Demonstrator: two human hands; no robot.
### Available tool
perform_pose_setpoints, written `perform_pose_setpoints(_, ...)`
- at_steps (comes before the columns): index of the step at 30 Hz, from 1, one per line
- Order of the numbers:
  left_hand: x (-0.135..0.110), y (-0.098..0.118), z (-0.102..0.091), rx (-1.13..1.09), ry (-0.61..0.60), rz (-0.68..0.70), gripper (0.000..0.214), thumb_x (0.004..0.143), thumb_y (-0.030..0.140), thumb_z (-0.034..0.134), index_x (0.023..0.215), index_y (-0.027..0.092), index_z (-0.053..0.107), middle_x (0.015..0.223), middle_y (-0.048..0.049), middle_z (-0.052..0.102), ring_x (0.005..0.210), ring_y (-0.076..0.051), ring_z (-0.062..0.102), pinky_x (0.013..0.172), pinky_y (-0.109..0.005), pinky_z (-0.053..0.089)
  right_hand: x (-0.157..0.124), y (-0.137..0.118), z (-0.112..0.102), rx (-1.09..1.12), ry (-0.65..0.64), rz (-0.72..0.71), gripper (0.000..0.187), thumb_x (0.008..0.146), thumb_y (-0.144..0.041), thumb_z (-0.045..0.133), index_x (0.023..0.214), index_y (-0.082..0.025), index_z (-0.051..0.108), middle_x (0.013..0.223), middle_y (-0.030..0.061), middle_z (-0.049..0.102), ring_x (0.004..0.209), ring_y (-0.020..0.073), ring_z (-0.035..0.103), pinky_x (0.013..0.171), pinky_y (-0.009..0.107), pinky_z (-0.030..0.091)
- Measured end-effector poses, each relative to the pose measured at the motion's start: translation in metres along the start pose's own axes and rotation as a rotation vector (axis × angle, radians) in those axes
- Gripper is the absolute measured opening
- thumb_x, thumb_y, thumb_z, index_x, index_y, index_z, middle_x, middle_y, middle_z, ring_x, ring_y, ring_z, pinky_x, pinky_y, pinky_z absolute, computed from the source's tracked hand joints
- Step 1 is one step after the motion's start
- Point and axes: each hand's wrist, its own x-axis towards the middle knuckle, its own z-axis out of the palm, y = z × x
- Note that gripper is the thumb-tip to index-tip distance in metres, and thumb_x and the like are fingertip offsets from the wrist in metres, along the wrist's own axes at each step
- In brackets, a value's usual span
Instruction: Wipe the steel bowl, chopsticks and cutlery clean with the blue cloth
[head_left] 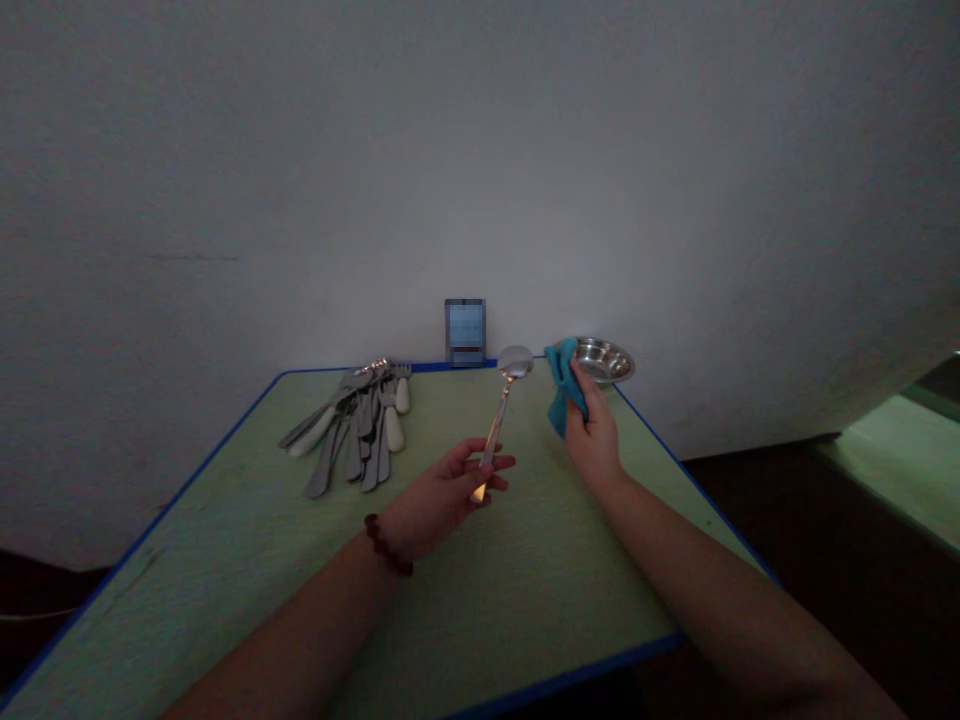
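Left hand (450, 492) has a spoon (500, 414) in it above the desk (540, 580), with the cutlery pile (367, 420) lying to that hand's left and a bit further back. Right hand (595, 432) has a cloth (564, 386) in it, and just beyond it there's a bowl (611, 360) at the far corner. Straight ahead of the left hand, a small screen (466, 332) stands at the back edge, wall (480, 180) behind.

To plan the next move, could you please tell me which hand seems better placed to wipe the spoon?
Likely the right hand: it holds the cloth, while the left hand holds the spoon, its head uncovered.
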Motion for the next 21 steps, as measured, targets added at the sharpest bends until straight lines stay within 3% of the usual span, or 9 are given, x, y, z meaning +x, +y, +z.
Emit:
perform_pose_setpoints(10, -0.001, 0.001, -0.002, 0.062, 0.039, -0.105, 0.029, 0.069, 0.027, 0.060, 0.097, 0.023, 0.052, 0.105, -0.0044, 0.056, 0.077, -0.010, 0.054, 0.058, -0.021, 0.040, 0.001, -0.001, 0.000, 0.006, 0.025, -0.010, 0.052, 0.077, -0.007, 0.035, 0.123, -0.031, 0.035, 0.122, 0.0017, 0.046, 0.113, 0.0166, 0.042, 0.095, 0.045, 0.034)
perform_pose_setpoints(21, -0.002, -0.001, 0.003, 0.009, 0.010, -0.227, 0.034, 0.065, 0.023, 0.064, 0.097, 0.022, 0.051, 0.100, -0.0046, 0.057, 0.070, -0.009, 0.055, 0.054, -0.020, 0.039, 0.004, -0.015, -0.015, -0.327, -0.096, -0.321, 0.055, 0.077, -0.008, 0.035, 0.125, -0.034, 0.030, 0.127, -0.0010, 0.040, 0.122, 0.0200, 0.026, 0.100, 0.049, 0.021)
